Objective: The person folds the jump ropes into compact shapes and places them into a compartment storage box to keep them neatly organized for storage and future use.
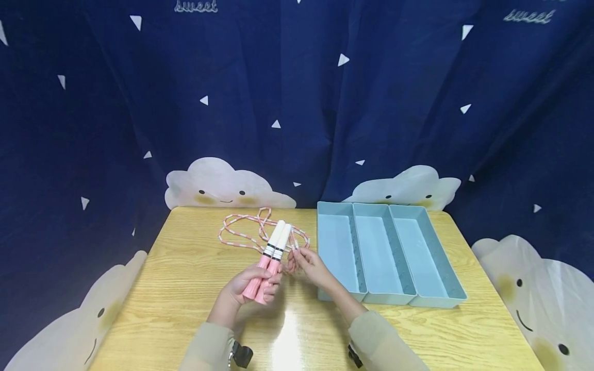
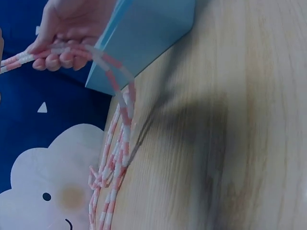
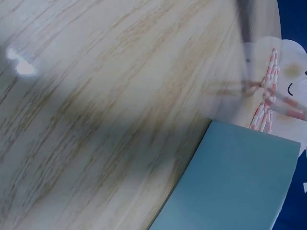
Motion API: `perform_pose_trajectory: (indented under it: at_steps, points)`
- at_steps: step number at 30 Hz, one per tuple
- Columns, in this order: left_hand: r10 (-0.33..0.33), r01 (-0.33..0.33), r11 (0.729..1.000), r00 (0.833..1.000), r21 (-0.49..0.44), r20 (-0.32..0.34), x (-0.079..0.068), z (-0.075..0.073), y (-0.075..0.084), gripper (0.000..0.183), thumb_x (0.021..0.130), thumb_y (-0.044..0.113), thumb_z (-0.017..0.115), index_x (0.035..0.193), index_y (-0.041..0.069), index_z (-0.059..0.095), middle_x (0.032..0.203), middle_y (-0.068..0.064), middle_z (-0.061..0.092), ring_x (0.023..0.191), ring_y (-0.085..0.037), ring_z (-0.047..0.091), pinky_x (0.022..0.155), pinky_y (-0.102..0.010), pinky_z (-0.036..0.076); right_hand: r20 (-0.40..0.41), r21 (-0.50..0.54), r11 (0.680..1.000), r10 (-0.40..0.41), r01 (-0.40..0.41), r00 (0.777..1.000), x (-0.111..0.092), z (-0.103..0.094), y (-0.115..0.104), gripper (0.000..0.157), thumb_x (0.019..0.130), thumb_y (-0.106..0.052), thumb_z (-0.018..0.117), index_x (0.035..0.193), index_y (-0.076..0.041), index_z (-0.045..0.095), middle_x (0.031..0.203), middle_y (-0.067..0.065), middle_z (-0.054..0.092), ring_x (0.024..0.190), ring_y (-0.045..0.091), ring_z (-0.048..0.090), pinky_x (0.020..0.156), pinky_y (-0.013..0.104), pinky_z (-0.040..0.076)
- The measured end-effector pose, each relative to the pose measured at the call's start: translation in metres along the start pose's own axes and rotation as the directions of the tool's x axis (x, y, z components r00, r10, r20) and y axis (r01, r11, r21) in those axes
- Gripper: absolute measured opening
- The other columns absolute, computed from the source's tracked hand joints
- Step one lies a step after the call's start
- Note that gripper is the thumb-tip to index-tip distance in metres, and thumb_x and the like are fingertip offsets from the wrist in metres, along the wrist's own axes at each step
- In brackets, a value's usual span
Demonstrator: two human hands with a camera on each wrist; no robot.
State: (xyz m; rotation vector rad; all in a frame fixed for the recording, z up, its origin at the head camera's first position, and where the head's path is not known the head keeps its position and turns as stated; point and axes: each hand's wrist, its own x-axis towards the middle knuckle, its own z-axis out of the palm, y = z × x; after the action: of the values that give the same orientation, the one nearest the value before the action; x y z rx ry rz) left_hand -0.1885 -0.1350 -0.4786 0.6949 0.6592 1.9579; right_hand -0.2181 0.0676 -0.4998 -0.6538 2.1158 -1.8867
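Gripped together in my left hand (image 1: 242,282) are the two pink-and-white handles (image 1: 278,239) of a jump rope, tilted up and away above the table. My right hand (image 1: 313,265) pinches the pink-and-white beaded rope (image 2: 125,112) just right of the handles. In the left wrist view the right hand (image 2: 72,26) has its thumb and fingers around two strands. The remaining rope lies in loose loops on the table beyond the hands. Only rope (image 3: 265,110), partly blurred, shows in the right wrist view; neither hand is clear there.
Right of the hands stands a light blue tray (image 1: 360,298) with three long compartments, its left wall close to the right hand. The wooden table (image 1: 185,288) ends at a dark blue curtain (image 1: 250,103) with white clouds and triangles.
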Motion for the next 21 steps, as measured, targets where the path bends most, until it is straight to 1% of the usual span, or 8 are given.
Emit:
perform_pose_trajectory:
  at_steps: [6, 7, 9, 12, 14, 16, 19, 21]
  points:
    - [0.013, -0.012, 1.000, 1.000, -0.025, 0.028, -0.0021, -0.0026, 0.0046, 0.031, 0.090, 0.002, 0.017, 0.109, 0.012, 0.039, 0.080, 0.006, 0.042, 0.063, -0.007, 0.036, 0.058, -0.017, 0.031, 0.044, 0.010, 1.000, 0.015, -0.016, 0.999, -0.0015, -0.0006, 0.0026, 0.034, 0.099, -0.012, 0.034, 0.094, 0.017, 0.052, 0.080, 0.032, 0.058, 0.069, 0.041, 0.055, 0.057, 0.021, 0.049]
    - [0.013, -0.013, 1.000, 1.000, -0.024, 0.025, -0.0023, -0.0028, 0.0049, 0.032, 0.090, 0.001, 0.017, 0.109, 0.012, 0.039, 0.080, 0.006, 0.042, 0.063, -0.007, 0.036, 0.058, -0.017, 0.031, 0.051, 0.013, 1.000, 0.011, -0.012, 0.999, -0.0020, -0.0009, 0.0033, 0.035, 0.099, -0.011, 0.034, 0.095, 0.018, 0.052, 0.080, 0.033, 0.058, 0.067, 0.038, 0.057, 0.057, 0.022, 0.049]
    - [0.013, -0.013, 1.000, 1.000, -0.018, 0.019, -0.0029, -0.0029, 0.0051, 0.034, 0.089, 0.000, 0.014, 0.108, 0.011, 0.039, 0.080, 0.005, 0.043, 0.064, -0.006, 0.038, 0.058, -0.017, 0.033, 0.069, 0.014, 1.000, 0.007, -0.008, 0.998, -0.0029, -0.0015, 0.0043, 0.034, 0.099, -0.011, 0.034, 0.095, 0.018, 0.052, 0.080, 0.034, 0.058, 0.064, 0.030, 0.059, 0.057, 0.034, 0.052]
    - [0.016, -0.016, 1.000, 1.000, -0.014, 0.008, -0.0038, -0.0027, 0.0050, 0.035, 0.088, -0.002, 0.014, 0.108, 0.011, 0.039, 0.081, 0.005, 0.044, 0.064, -0.006, 0.040, 0.059, -0.016, 0.035, 0.088, 0.009, 1.000, 0.005, -0.006, 0.996, -0.0048, -0.0020, 0.0048, 0.034, 0.099, -0.010, 0.033, 0.096, 0.018, 0.052, 0.081, 0.035, 0.058, 0.064, 0.035, 0.058, 0.057, 0.041, 0.051]
    - [0.022, -0.022, 1.000, 1.000, -0.019, 0.001, -0.0037, -0.0023, 0.0054, 0.034, 0.088, -0.002, 0.014, 0.108, 0.010, 0.039, 0.081, 0.005, 0.044, 0.064, -0.006, 0.040, 0.059, -0.017, 0.035, 0.093, -0.010, 1.000, 0.006, -0.005, 0.996, -0.0060, -0.0026, 0.0043, 0.034, 0.099, -0.010, 0.033, 0.096, 0.017, 0.052, 0.078, 0.034, 0.058, 0.064, 0.040, 0.055, 0.056, 0.040, 0.050]
    - [0.029, -0.029, 0.999, 1.000, -0.018, -0.006, -0.0034, -0.0019, 0.0062, 0.033, 0.088, -0.002, 0.015, 0.108, 0.010, 0.038, 0.081, 0.005, 0.044, 0.063, -0.006, 0.039, 0.058, -0.017, 0.035, 0.095, -0.015, 1.000, 0.008, -0.006, 0.995, -0.0073, -0.0030, 0.0034, 0.034, 0.099, -0.009, 0.032, 0.096, 0.018, 0.052, 0.076, 0.034, 0.057, 0.068, 0.051, 0.049, 0.053, 0.028, 0.046]
    - [0.038, -0.038, 0.999, 0.999, -0.004, -0.020, -0.0029, -0.0008, 0.0078, 0.032, 0.088, -0.002, 0.016, 0.107, 0.009, 0.038, 0.081, 0.004, 0.043, 0.063, -0.007, 0.039, 0.058, -0.017, 0.036, 0.105, -0.008, 1.000, 0.002, -0.002, 0.995, -0.0087, -0.0037, 0.0029, 0.034, 0.099, -0.008, 0.032, 0.096, 0.019, 0.051, 0.073, 0.035, 0.055, 0.064, 0.050, 0.047, 0.050, 0.022, 0.041]
    - [0.041, -0.040, 0.999, 0.999, 0.014, -0.029, -0.0024, -0.0004, 0.0091, 0.032, 0.088, -0.003, 0.016, 0.107, 0.009, 0.038, 0.080, 0.004, 0.043, 0.063, -0.007, 0.039, 0.058, -0.017, 0.037, 0.110, 0.011, 1.000, 0.001, -0.002, 0.994, -0.0094, -0.0041, 0.0025, 0.033, 0.099, -0.007, 0.031, 0.094, 0.019, 0.051, 0.073, 0.036, 0.054, 0.058, 0.043, 0.050, 0.049, 0.023, 0.043]
